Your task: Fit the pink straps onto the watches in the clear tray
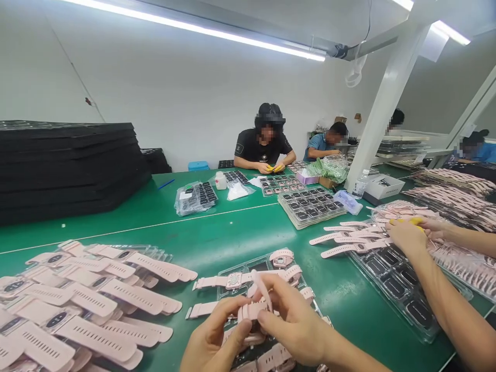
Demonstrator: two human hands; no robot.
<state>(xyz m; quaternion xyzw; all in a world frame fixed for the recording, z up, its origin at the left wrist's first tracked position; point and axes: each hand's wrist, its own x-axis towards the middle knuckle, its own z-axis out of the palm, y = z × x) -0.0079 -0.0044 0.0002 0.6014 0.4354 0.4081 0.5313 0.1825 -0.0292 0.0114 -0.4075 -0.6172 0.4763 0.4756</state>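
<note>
A pink smartwatch [252, 311] is between my hands, its strap bent up into a loop. My left hand [219, 330] grips the strap from the left with thumb and fingers. From the right, my right hand [296, 320] pinches the upper strap end. The watch body is partly hidden under my fingers. Below them lies a clear plastic tray [228, 274] with several pink watches, one of them face up [234, 280] with a lit-looking dial. To the left, a big pile of pink-strapped watches [112, 289] lies with many backs up.
At the right, a co-worker's hands [411, 235] in yellow finger covers work over pink watches and a tray of black-faced units [395, 274]. Black trays [65, 170] are stacked at the left. Across the green table [186, 232] another person sits behind stacked watch trays [312, 204].
</note>
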